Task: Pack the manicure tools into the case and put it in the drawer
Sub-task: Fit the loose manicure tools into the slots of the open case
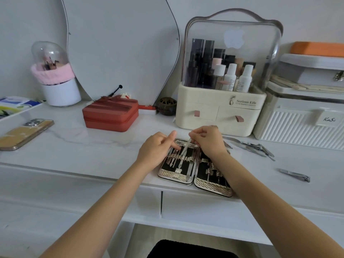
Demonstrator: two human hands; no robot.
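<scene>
An open manicure case (212, 187) with a black lining and gold woven rim lies flat near the table's front edge. Several metal tools sit under the straps of its left half. My right hand (208, 140) pinches a slim metal tool (185, 148), its tip angled down into the left half. My left hand (158, 148) rests on the case's upper left part, fingers on the tools there and index finger raised. Loose metal tools (249, 146) lie on the table to the right, and a nail clipper (295, 175) lies further right. Two closed drawers (201, 205) sit under the tabletop.
A cream cosmetics organiser (219, 112) with a clear dome stands right behind the case. A red zipped box (111, 115) sits at the back left, a phone (24, 134) at the far left, a white ribbed box (301, 123) at the right. A dark stool (189, 250) is below.
</scene>
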